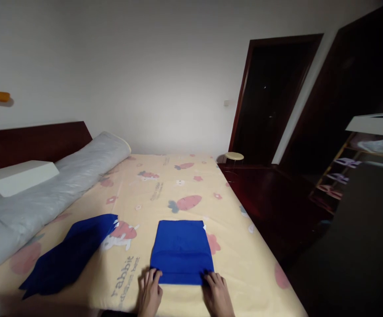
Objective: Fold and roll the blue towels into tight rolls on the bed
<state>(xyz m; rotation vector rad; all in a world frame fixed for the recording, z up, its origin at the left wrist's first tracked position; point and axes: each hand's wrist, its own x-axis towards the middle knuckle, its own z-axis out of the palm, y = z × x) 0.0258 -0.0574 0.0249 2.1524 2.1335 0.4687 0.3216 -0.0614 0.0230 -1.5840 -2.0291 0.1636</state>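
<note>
Left hand [151, 291] and right hand [219, 291] rest at the two near corners of the flat, squarish blue cloth [182, 246], fingers partly curled onto its edges; whether they pinch the fabric or only press it, I cannot tell. Such wide placement probably serves to hold the near edge straight, with the cloth spread just beyond the fingers on the bed sheet [247, 273]. Left of the left fingers, a second blue cloth [69, 255] lies loosely apart, leaving room around both hands.
</note>
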